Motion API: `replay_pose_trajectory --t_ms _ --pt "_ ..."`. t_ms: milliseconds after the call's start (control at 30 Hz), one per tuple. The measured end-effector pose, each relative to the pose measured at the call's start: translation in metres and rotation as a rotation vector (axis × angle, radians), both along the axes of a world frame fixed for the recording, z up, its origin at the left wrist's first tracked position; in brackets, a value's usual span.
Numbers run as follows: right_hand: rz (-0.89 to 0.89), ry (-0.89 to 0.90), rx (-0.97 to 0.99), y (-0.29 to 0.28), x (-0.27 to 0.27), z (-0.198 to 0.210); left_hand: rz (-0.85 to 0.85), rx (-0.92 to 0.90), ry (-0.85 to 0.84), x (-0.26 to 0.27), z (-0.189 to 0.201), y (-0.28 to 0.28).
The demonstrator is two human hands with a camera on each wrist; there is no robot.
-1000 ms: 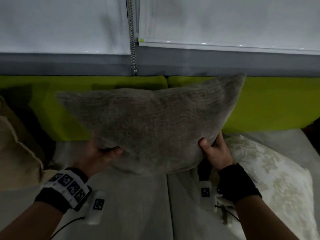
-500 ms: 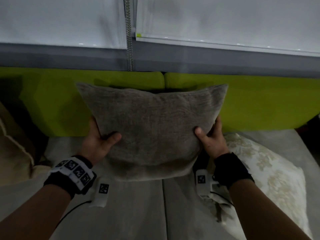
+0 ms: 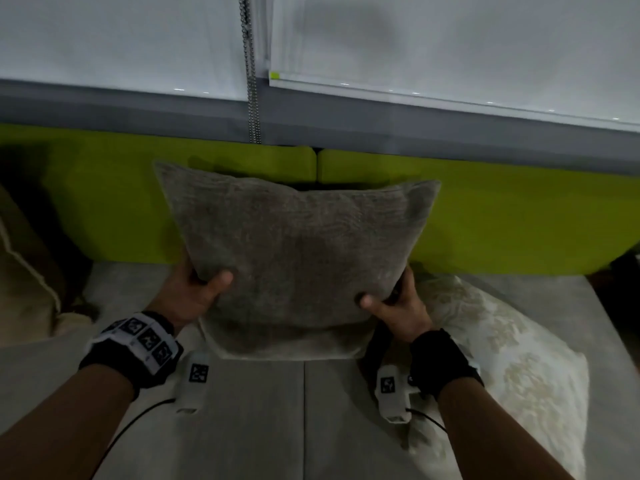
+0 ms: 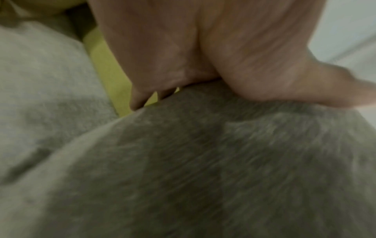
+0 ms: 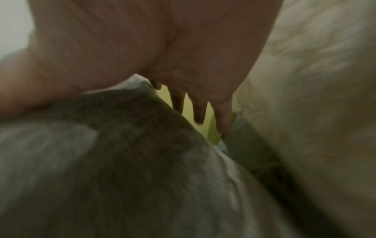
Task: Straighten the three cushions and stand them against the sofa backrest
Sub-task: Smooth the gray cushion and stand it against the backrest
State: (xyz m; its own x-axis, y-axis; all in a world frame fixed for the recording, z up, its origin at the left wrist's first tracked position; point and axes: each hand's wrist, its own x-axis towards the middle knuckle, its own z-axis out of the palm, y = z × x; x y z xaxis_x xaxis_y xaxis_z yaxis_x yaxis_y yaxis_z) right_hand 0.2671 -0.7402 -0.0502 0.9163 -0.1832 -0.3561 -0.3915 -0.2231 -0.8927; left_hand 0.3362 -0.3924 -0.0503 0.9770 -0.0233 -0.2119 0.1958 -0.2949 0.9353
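Observation:
A grey-brown cushion (image 3: 298,251) stands upright at the middle of the sofa, its top leaning toward the lime-green backrest (image 3: 502,216). My left hand (image 3: 197,289) grips its lower left side, thumb in front and fingers behind. My right hand (image 3: 391,299) grips the lower right side the same way. The wrist views show the grey cushion (image 4: 203,169) (image 5: 122,161) under each thumb, blurred. A cream patterned cushion (image 3: 502,344) lies flat on the seat at the right. A tan cushion with piping (image 3: 24,268) leans at the far left.
The grey sofa seat (image 3: 259,427) stretches toward me, with a seam down its middle. Behind the backrest are a grey sill and white roller blinds (image 3: 450,46) with a bead chain (image 3: 252,81) hanging between them.
The grey cushion has moved away from me toward the backrest and turned from tilted to upright and square. Both hands have kept their grip on its lower sides.

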Motion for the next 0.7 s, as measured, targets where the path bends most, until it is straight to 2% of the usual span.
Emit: replay_pose_trajectory --t_ms 100,167,433,500,567,700 --pt "0.000 -0.097 0.014 -0.006 -0.004 -0.005 -0.026 0.064 0.026 -0.008 0.000 -0.005" --pt "-0.036 -0.153 0.007 -0.010 -0.003 -0.006 -0.019 0.042 0.014 -0.010 0.003 -0.010" --pt "-0.003 -0.158 0.055 -0.005 0.000 -0.003 0.098 0.007 -0.014 -0.003 0.002 -0.012" --pt "0.013 -0.137 0.063 -0.002 0.002 -0.004 0.147 0.065 -0.055 -0.002 -0.002 -0.006" --pt "0.032 -0.076 0.059 0.005 0.002 -0.008 0.157 0.127 -0.020 -0.003 -0.006 -0.003" --pt "0.041 0.024 0.014 0.011 0.001 -0.009 0.060 0.170 0.051 -0.007 -0.006 -0.001"
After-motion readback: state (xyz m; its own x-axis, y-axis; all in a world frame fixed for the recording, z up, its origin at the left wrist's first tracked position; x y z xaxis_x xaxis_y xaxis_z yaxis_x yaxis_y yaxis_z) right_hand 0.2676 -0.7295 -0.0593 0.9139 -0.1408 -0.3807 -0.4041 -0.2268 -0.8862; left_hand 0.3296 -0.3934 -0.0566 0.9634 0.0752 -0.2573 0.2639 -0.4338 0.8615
